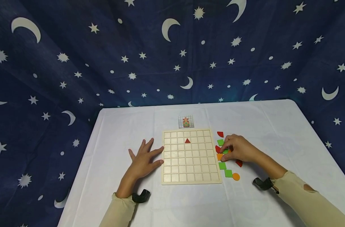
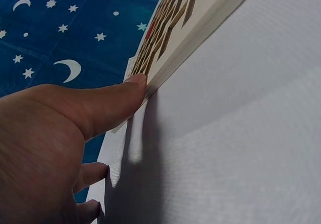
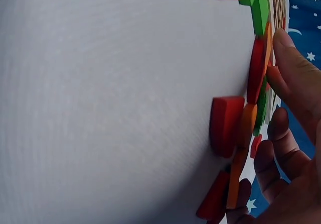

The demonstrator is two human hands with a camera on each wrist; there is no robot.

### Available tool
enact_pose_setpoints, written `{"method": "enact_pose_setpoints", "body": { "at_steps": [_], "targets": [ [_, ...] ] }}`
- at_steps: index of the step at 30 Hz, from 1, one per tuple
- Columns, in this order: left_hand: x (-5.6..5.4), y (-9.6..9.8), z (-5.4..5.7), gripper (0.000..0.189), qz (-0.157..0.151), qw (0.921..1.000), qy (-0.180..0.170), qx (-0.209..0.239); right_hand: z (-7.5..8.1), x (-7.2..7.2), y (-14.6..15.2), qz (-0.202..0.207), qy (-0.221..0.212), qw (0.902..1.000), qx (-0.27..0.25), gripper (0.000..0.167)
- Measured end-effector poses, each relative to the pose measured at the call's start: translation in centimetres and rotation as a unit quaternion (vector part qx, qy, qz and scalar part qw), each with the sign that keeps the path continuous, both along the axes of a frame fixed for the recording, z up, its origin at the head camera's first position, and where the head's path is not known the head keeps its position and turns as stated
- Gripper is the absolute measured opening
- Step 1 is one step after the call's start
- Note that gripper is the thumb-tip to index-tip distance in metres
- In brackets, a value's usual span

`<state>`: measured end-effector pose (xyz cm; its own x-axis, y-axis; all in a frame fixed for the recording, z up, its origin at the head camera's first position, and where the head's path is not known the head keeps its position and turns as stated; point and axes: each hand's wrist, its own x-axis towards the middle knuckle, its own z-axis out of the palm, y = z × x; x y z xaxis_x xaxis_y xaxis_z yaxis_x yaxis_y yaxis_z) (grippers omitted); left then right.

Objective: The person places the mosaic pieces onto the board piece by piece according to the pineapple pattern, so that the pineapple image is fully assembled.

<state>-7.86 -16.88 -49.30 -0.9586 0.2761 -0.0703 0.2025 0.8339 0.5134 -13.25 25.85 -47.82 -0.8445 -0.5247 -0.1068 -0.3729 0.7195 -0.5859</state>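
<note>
A pale wooden grid board (image 1: 191, 182) lies flat on the table, a red triangle (image 1: 187, 141) in one of its upper squares. My left hand (image 1: 142, 162) is spread beside the board, its thumb and index finger touching the left edge. The thumb at the rim also shows in the left wrist view. Over the loose pieces right of the board is my right hand (image 1: 240, 148), thumb and index finger slightly apart. Its fingertips are by a red curved-edged piece (image 1: 218, 149) and an orange square (image 1: 219, 157). A green piece (image 1: 225, 151) is partly hidden under it.
A small card (image 1: 186, 121) with a coloured grid pattern lies behind the board. More pieces sit to the right: a red quarter-round (image 1: 220, 134), green squares (image 1: 222, 165) and an orange disc (image 1: 236, 176). A dark star-and-moon cloth (image 1: 149, 37) hangs behind the white-covered table (image 1: 127, 123).
</note>
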Motion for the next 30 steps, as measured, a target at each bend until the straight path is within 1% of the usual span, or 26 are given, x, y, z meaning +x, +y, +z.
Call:
{"method": "enact_pose_setpoints", "body": {
  "at_steps": [6,12,15,22,27,30],
  "targets": [
    [0.04,-0.03,0.05,0.056,0.0,1.0,0.0,0.008,0.01,0.25,-0.45,0.001,0.011,0.9998,0.015,0.026],
    [0.04,-0.06,0.08,0.056,-0.001,1.0,0.001,0.009,0.2,0.38,-0.57,-0.002,0.022,0.9994,0.025,0.022],
    [0.06,-0.06,0.1,0.056,0.0,1.0,-0.002,0.01,0.23,0.35,-0.53,-0.005,0.016,0.9996,0.022,0.022],
    [0.08,0.0,0.02,0.057,0.0,1.0,-0.006,0.006,0.42,0.32,-0.46,-0.014,-0.013,0.9998,0.01,0.024],
    [0.1,-0.01,0.07,0.057,0.001,0.9999,-0.008,0.007,0.72,0.36,-0.54,-0.016,-0.007,0.9998,0.007,0.025],
    [0.12,-0.04,0.13,0.057,0.001,0.9999,-0.009,0.006,0.82,0.32,-0.79,-0.024,-0.007,0.9997,-0.003,0.024]
  ]
}}
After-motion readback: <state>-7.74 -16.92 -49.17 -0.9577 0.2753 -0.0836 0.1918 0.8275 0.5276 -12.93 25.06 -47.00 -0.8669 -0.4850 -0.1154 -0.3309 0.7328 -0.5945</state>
